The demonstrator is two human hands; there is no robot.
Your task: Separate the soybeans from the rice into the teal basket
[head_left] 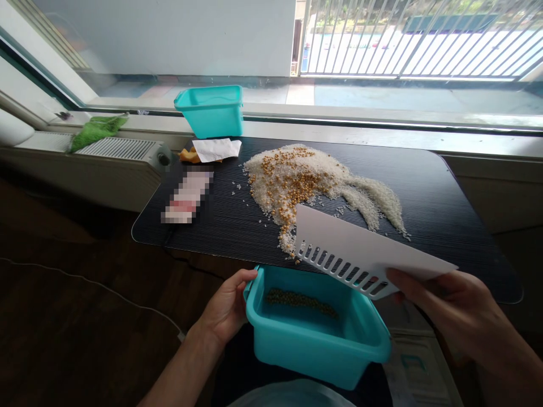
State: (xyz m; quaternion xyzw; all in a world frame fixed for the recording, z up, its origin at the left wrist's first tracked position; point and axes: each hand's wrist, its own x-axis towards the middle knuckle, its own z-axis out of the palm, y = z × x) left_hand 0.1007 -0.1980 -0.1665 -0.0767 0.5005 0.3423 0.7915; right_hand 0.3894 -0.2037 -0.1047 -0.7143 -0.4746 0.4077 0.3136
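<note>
My left hand point(231, 302) grips the left rim of a turquoise plastic bin point(314, 345), held just below the table's front edge. Small greenish grains point(299, 301) lie along the bin's floor. In my right hand point(445, 299) is a white slotted plastic panel point(356, 243), tilted over the table edge and the bin's far rim. The panel's left end touches or nearly touches a heap of white rice point(271, 181) mixed with yellow-brown peas or beans point(303, 183). Two trails of rice spread from the heap to the right.
The black table point(220, 226) stands against a window sill. Another turquoise bin point(214, 113) is at its back left, near a white paper point(216, 150) and a blurred pinkish item point(186, 198). A green cloth point(97, 131) lies on the radiator point(123, 150). A white cable point(106, 291) crosses the floor.
</note>
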